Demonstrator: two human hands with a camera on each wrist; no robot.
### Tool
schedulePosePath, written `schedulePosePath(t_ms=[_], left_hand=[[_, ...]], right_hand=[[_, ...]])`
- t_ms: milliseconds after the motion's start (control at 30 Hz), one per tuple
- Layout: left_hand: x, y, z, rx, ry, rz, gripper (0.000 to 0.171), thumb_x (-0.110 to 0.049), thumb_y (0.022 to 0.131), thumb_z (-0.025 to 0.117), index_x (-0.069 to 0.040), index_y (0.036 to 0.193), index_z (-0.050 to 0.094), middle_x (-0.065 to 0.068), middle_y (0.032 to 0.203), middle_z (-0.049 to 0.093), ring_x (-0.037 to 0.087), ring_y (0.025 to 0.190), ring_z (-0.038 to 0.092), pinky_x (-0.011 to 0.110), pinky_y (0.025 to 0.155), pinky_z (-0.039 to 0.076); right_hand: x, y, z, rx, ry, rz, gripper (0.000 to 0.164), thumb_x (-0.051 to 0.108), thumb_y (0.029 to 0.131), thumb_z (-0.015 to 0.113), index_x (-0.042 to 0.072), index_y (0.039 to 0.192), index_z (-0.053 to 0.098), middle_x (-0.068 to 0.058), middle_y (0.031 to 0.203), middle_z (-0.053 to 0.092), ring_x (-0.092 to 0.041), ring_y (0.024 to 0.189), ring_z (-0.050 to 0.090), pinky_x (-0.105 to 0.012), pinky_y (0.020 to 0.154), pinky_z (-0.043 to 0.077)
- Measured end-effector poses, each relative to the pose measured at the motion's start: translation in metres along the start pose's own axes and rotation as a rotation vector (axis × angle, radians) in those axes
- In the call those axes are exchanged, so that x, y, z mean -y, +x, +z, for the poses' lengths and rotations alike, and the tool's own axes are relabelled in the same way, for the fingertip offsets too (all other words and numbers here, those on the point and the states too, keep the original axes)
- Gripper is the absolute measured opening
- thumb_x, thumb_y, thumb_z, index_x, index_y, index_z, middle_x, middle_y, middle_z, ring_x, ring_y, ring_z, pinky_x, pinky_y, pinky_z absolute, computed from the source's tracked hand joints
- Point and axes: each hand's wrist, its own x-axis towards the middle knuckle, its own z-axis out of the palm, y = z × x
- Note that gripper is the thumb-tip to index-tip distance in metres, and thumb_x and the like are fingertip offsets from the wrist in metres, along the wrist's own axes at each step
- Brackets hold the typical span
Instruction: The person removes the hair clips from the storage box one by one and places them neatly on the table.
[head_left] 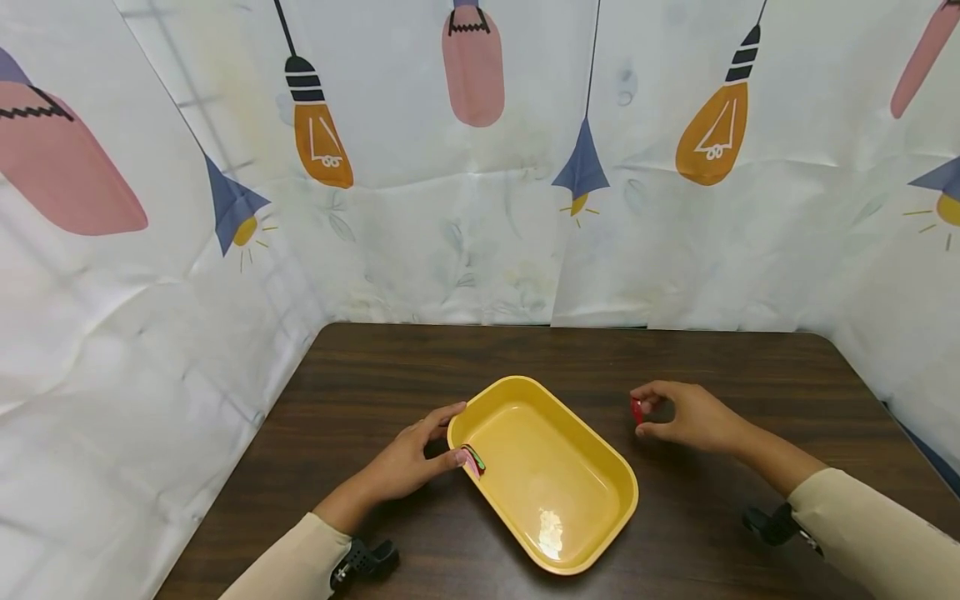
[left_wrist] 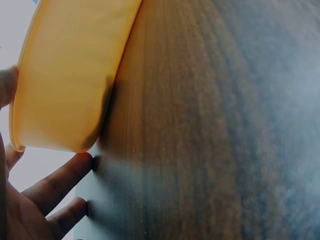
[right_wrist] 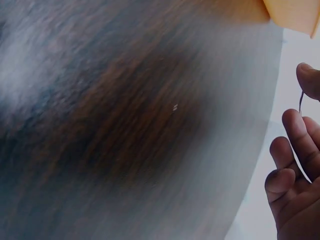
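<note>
A yellow rectangular tray (head_left: 555, 467) lies at an angle on the dark wooden table. My left hand (head_left: 411, 450) grips its left end, thumb over the rim and fingers along the outside. Small strips in pink, green, black and red (head_left: 474, 460) lie against the inner wall by the left thumb, partly hidden by it. To the right of the tray, my right hand (head_left: 693, 417) pinches a small, flat red piece (head_left: 637, 410) between thumb and fingertips. In the right wrist view that hand (right_wrist: 300, 170) shows only a thin edge of the piece between thumb and index finger.
The brown wood-grain table (head_left: 420, 358) reaches back to a white curtain (head_left: 420, 250) printed with lamps and bulbs, which also hangs at both sides. Each wrist wears a black strap, the left strap (head_left: 365, 560) close to the table's near side.
</note>
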Motion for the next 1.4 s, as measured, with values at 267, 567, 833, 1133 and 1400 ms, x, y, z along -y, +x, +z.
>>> schedulePosePath(t_ms=[267,567,833,1133,1400], left_hand=[[0.0,0.0,0.0,0.003,-0.022,0.011,0.073,-0.051,0.096,0.069,-0.039,0.159,0.033,-0.003,0.154,0.046,0.022,0.131,0.056,0.067,0.108,0.034],[0.0,0.0,0.0,0.001,-0.013,0.008,0.074,-0.052,0.096,0.069,-0.039,0.159,0.033,-0.004,0.151,0.051,0.023,0.131,0.055,0.069,0.108,0.031],[0.0,0.001,0.001,-0.002,-0.012,0.011,0.073,-0.052,0.096,0.069,-0.04,0.159,0.033,-0.005,0.15,0.051,0.023,0.131,0.055,0.069,0.108,0.03],[0.0,0.001,0.0,0.005,-0.004,-0.008,0.074,-0.052,0.095,0.069,-0.042,0.159,0.032,-0.004,0.153,0.049,0.023,0.131,0.055,0.069,0.108,0.032],[0.002,0.001,0.001,0.001,0.004,-0.017,0.073,-0.053,0.095,0.069,-0.044,0.158,0.032,-0.005,0.151,0.051,0.024,0.132,0.054,0.07,0.108,0.029]], right_hand=[[-0.01,-0.001,0.003,-0.004,-0.016,0.03,0.058,0.04,0.085,0.086,0.01,0.13,0.066,0.008,0.1,0.065,-0.014,0.093,0.06,-0.046,0.087,0.053],[-0.02,-0.003,0.006,0.018,-0.03,0.042,0.057,0.042,0.085,0.085,0.01,0.129,0.066,0.009,0.099,0.064,-0.012,0.091,0.06,-0.044,0.085,0.053],[-0.026,-0.002,0.004,0.038,-0.023,0.053,0.057,0.041,0.086,0.085,0.009,0.128,0.066,0.007,0.1,0.064,-0.013,0.093,0.06,-0.042,0.084,0.053],[-0.029,-0.003,0.007,0.032,-0.051,0.044,0.055,0.041,0.085,0.085,0.01,0.126,0.068,0.008,0.098,0.063,-0.015,0.093,0.057,-0.044,0.084,0.051],[-0.034,-0.003,0.009,0.031,-0.068,0.023,0.053,0.044,0.084,0.085,0.012,0.124,0.07,0.01,0.095,0.061,-0.015,0.091,0.053,-0.042,0.082,0.048]])
